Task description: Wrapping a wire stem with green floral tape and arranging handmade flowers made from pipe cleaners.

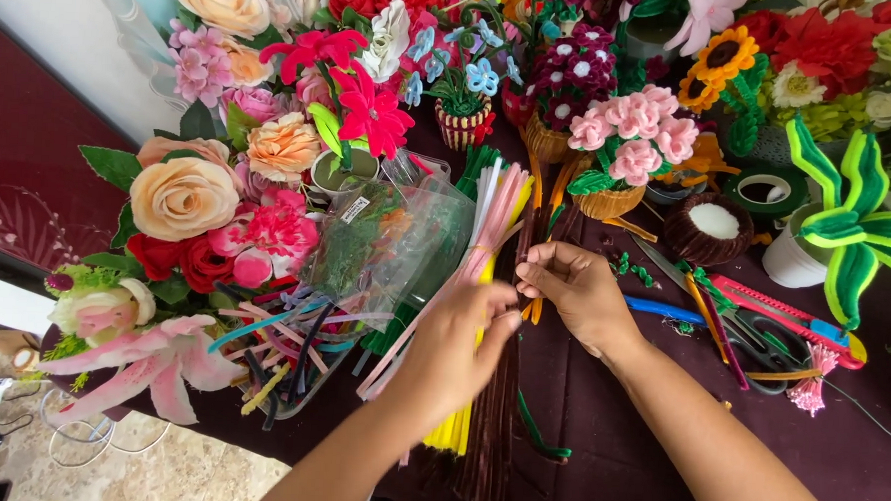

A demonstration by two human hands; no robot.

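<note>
My left hand [456,346] rests on a spread of long pipe cleaners [486,232] in pink, yellow, green and brown, its fingers curled over the pink and yellow stems. My right hand [576,291] is just beside it, its fingertips pinching thin dark brown stems from the brown bundle [493,423]. The two hands nearly touch above the pile. All of it lies on a dark maroon tablecloth [648,440].
Artificial flowers [227,201] crowd the left and back. A clear plastic bag of green bits [386,243] lies by the pile. Small woven pots of pipe-cleaner flowers [625,153] stand behind. Scissors [762,339], a red utility knife [788,318] and a tape roll [766,189] sit right.
</note>
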